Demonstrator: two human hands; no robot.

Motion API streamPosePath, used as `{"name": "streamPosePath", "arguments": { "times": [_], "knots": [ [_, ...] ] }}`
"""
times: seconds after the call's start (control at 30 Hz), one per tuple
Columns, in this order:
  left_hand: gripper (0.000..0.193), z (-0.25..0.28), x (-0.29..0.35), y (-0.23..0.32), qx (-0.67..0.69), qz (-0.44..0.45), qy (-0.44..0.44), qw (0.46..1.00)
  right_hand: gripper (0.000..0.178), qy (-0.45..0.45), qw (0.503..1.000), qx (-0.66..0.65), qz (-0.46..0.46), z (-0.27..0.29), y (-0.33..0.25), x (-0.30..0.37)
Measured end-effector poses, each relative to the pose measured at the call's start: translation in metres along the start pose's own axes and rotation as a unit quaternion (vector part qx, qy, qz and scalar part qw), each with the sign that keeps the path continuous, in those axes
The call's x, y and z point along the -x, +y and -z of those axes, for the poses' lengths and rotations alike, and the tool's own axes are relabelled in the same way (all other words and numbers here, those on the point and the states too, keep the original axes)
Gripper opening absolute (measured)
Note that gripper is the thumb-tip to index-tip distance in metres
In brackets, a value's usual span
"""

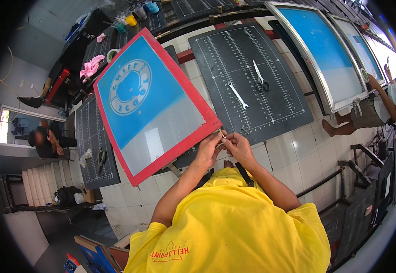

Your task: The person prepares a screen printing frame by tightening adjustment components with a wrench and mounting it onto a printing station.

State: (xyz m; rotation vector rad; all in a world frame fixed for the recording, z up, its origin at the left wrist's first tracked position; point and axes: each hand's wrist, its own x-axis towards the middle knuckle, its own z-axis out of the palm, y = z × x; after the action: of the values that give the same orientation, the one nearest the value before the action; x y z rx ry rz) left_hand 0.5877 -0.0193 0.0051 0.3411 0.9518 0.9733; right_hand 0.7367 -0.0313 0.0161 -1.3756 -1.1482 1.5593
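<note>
Both my hands meet at the near right corner of a red-framed printing screen [186,86], whose mesh is coated blue with a round stencil design and left pale at the near end. The fingers of my left hand [210,146] are pinched together just below that corner. My right hand [238,148] is closed beside it, its fingertips almost touching the left ones. A small, thin piece shows between the fingertips, too small to name. On the black marked platen [252,109] to the right lie a silver wrench [238,95] and a pair of scissors [260,77].
More blue screens in metal frames [330,86] stand at the right, with a person's arm [382,93] beside them. Another platen [91,136] lies left of the red frame. Pink cloth [91,67] lies at the upper left. A seated person [48,139] is far left.
</note>
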Motion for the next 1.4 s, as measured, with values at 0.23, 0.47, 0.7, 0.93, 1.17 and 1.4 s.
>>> {"name": "streamPosePath", "arguments": {
  "times": [0.23,0.47,0.7,0.93,1.17,1.4],
  "knots": [
    [0.02,0.003,0.0,-0.001,0.008,0.005,-0.014,1.0,0.022,0.009,1.0,-0.01,-0.019,-0.001,0.006,-0.002],
    [0.018,0.008,-0.002,-0.001,0.002,0.021,-0.044,0.999,0.023,0.003,1.0,-0.007,-0.017,-0.003,0.005,-0.003],
    [0.017,0.009,-0.003,-0.003,-0.003,0.018,-0.026,1.0,0.02,0.013,1.0,-0.017,-0.019,-0.005,-0.003,0.002],
    [0.018,-0.002,0.003,0.004,0.0,0.023,-0.04,0.999,0.02,0.019,0.999,-0.029,-0.018,-0.004,0.007,-0.002],
    [0.015,0.009,-0.003,0.0,0.002,0.029,-0.06,0.998,0.021,0.008,0.999,-0.038,-0.019,-0.007,0.001,0.0],
    [0.013,0.002,-0.001,0.0,0.008,0.02,-0.047,0.999,0.02,0.006,0.999,-0.049,-0.006,-0.004,0.009,-0.002]
  ]
}}
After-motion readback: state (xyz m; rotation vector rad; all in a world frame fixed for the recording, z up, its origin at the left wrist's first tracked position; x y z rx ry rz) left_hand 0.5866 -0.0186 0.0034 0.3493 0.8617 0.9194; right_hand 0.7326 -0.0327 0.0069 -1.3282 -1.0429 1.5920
